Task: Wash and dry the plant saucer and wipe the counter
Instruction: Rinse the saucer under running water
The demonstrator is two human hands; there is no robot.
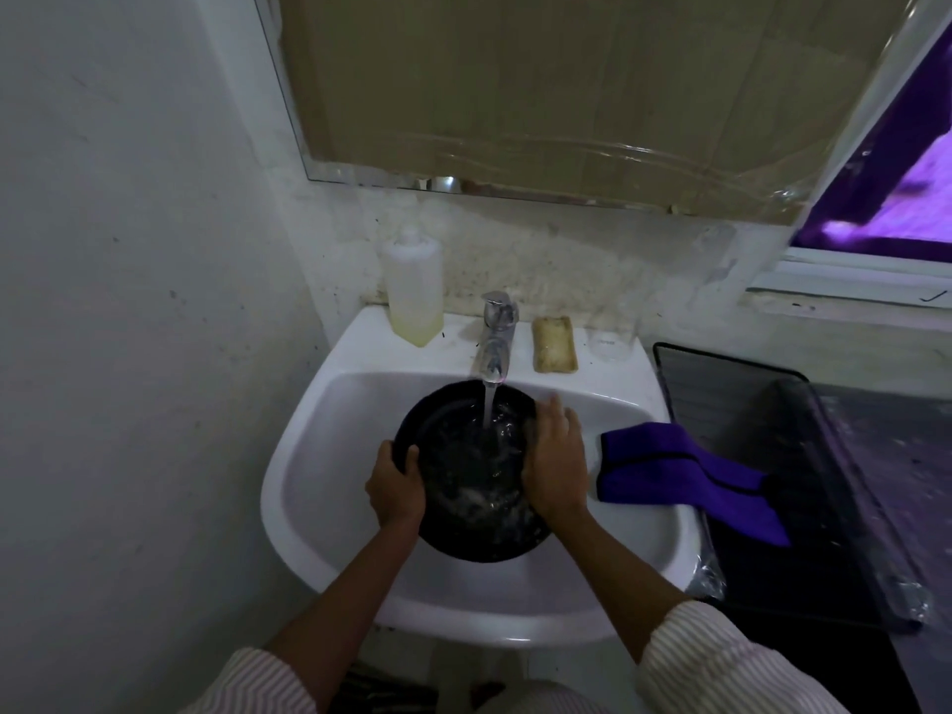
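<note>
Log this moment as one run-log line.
step: rinsing | left hand: grips plant saucer rim | right hand: rests on saucer's right side | tap: running | purple cloth: on sink edge

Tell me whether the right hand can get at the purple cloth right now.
Probably yes. The cloth lies over the right rim of the sink, close beside the right hand, nothing between them; the hand need only leave the saucer.

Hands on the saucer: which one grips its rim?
The left hand: it curls over the left rim of the black saucer, while the right hand lies flatter across its right side.
</note>
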